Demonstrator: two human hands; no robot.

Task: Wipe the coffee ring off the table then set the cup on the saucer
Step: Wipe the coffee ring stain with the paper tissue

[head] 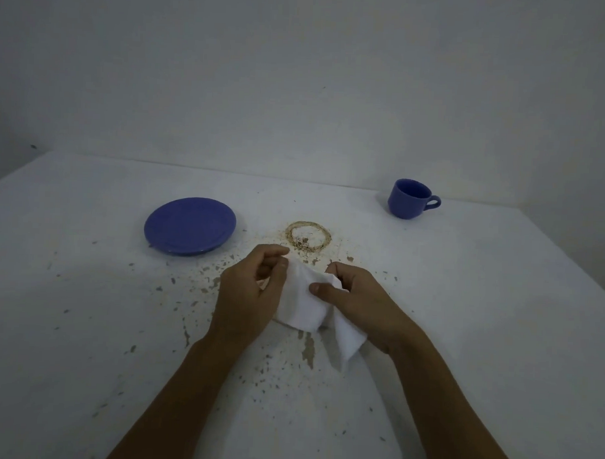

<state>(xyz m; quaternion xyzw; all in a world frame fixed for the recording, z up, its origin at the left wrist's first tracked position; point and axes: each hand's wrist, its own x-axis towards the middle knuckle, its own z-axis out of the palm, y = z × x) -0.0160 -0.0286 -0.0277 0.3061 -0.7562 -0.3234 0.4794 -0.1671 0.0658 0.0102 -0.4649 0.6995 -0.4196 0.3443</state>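
A brown coffee ring (308, 237) marks the white table (86, 290) near its middle. Just in front of the ring, both hands hold a white cloth (303, 303) above the tabletop. My left hand (249, 291) grips its left side and my right hand (358, 300) pinches its right side, with a corner hanging down below that hand. A blue saucer (189, 225) lies to the left of the ring. A blue cup (410, 198) stands upright at the back right, its handle pointing right.
The table's paint is chipped, with many dark flecks around the ring and toward me. A white wall rises right behind the table. The table's right edge runs diagonally past the cup.
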